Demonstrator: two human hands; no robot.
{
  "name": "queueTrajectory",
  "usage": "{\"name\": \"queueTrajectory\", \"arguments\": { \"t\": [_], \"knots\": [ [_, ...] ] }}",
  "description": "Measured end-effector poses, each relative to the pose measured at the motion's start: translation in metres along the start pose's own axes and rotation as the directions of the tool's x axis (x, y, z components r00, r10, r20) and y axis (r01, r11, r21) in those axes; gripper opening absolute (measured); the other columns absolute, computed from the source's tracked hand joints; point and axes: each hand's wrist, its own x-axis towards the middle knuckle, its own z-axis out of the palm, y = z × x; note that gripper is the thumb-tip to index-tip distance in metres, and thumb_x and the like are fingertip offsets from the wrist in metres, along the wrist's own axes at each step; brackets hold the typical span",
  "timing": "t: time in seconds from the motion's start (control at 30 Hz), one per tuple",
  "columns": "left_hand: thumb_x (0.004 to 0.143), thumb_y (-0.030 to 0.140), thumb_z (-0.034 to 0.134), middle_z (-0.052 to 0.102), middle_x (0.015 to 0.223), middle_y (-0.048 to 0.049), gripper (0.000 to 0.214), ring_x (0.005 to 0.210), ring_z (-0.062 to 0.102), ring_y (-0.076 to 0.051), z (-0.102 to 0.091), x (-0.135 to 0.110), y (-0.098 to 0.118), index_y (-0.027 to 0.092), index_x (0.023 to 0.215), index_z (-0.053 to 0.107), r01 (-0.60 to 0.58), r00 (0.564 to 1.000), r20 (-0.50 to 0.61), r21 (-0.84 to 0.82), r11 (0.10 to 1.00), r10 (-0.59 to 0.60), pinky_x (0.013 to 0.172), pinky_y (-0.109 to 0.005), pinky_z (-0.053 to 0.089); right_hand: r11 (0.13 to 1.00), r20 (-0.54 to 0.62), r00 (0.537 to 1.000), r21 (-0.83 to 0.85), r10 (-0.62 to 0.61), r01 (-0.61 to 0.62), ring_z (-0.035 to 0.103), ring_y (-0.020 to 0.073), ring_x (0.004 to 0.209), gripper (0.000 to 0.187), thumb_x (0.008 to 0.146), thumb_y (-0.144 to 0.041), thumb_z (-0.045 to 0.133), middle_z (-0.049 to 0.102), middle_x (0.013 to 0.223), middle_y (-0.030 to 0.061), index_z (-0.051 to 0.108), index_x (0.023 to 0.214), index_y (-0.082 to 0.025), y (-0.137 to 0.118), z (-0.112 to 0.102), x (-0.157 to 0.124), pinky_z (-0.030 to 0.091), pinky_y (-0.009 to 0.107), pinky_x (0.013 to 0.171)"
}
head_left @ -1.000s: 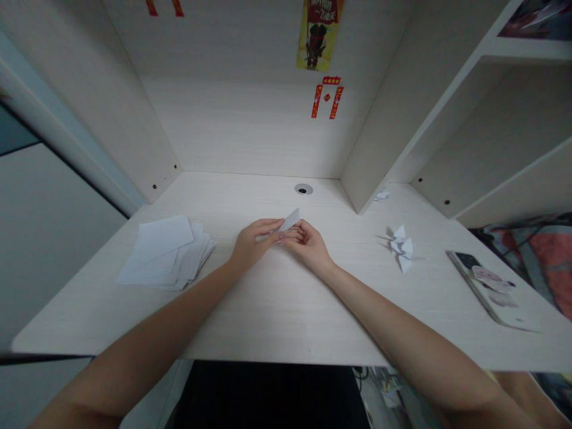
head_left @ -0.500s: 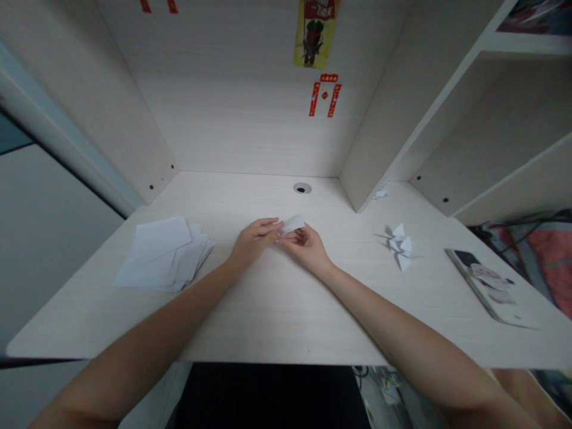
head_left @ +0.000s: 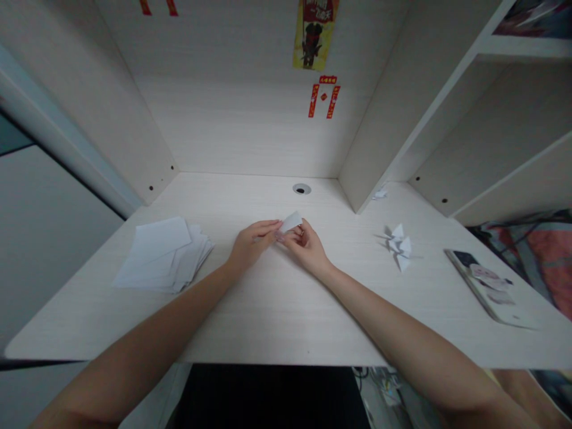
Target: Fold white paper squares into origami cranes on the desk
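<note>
A small folded piece of white paper is held between both hands above the middle of the desk. My left hand grips its left end, fingers closed and thumb pressed against it. From the right, my right hand pinches the paper's lower edge with thumb and fingers. The fingertips of both hands nearly meet and hide the lower part of the paper. Left of my hands lies a loose stack of white paper sheets. Several folded white paper figures with pointed wings sit together to the right.
A phone lies on the right of the pale desk. The desk's back panel has a round cable hole before it. A vertical divider stands at the back right, with a white scrap beside its foot.
The paper in my fingers has tilted slightly more upright. Both hands stay in nearly the same place, with small shifts of the fingers.
</note>
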Motion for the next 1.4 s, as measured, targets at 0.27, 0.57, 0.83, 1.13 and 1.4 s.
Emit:
{"name": "queueTrajectory", "arguments": {
  "t": [0.27, 0.57, 0.83, 1.13, 1.4],
  "knots": [
    [0.067, 0.037, 0.071, 0.069, 0.109, -0.0071, 0.042, 0.1, 0.064, -0.022, 0.004, 0.002, 0.003, 0.018, 0.104, 0.069, 0.19, 0.981, 0.002, -0.217, 0.958, -0.194, 0.095, -0.034, 0.046, 0.994, 0.052, 0.998, -0.099, -0.046, 0.051, 0.062, 0.0139, 0.075, 0.027, 0.077, -0.038, 0.063, 0.064, 0.091, 0.0033, 0.055, 0.097, -0.021, 0.0, -0.002, -0.002, 0.049, 0.028, 0.071],
    [0.075, 0.043, 0.063, 0.064, 0.118, -0.0029, 0.047, 0.108, 0.061, -0.022, 0.002, 0.0, -0.007, 0.021, 0.116, 0.063, 0.129, 0.991, 0.038, -0.046, 0.991, -0.127, 0.098, -0.033, 0.043, 0.974, -0.006, 0.999, -0.225, -0.039, 0.036, 0.059, 0.0167, 0.07, 0.019, 0.078, -0.038, 0.058, 0.064, 0.074, 0.0027, 0.064, 0.078, -0.019, 0.003, -0.005, 0.0, 0.047, 0.029, 0.067],
    [0.074, 0.042, 0.066, 0.066, 0.116, -0.0017, 0.043, 0.107, 0.061, -0.021, 0.001, -0.005, -0.011, 0.028, 0.114, 0.064, -0.075, 0.997, 0.04, 0.392, 0.917, 0.064, 0.097, -0.032, 0.043, 0.955, -0.066, 0.998, -0.296, -0.008, -0.011, 0.051, 0.0124, 0.057, 0.022, 0.078, -0.037, 0.057, 0.055, 0.06, -0.0019, 0.055, 0.065, -0.019, 0.001, -0.006, 0.0, 0.039, 0.024, 0.056],
    [0.074, 0.043, 0.066, 0.068, 0.106, -0.0054, 0.035, 0.098, 0.062, -0.02, 0.0, -0.003, -0.011, 0.023, 0.103, 0.068, -0.18, 0.984, 0.08, 0.425, 0.887, 0.161, 0.086, -0.03, 0.046, 0.937, -0.094, 0.994, -0.349, -0.046, 0.011, 0.053, 0.014, 0.063, 0.028, 0.075, -0.044, 0.063, 0.059, 0.065, 0.0002, 0.058, 0.063, -0.019, -0.006, -0.004, -0.002, 0.04, 0.025, 0.059],
    [0.076, 0.052, 0.057, 0.068, 0.085, -0.0018, 0.044, 0.081, 0.061, -0.019, 0.001, 0.002, -0.007, 0.019, 0.104, 0.067, 0.085, 0.989, 0.109, 0.164, 0.983, -0.104, 0.07, -0.025, 0.045, 0.945, -0.09, 0.994, -0.327, -0.057, 0.024, 0.051, 0.0136, 0.061, 0.026, 0.077, -0.043, 0.059, 0.058, 0.065, -0.0002, 0.059, 0.067, -0.019, 0.002, -0.007, 0.001, 0.039, 0.024, 0.057]
  ]
}}
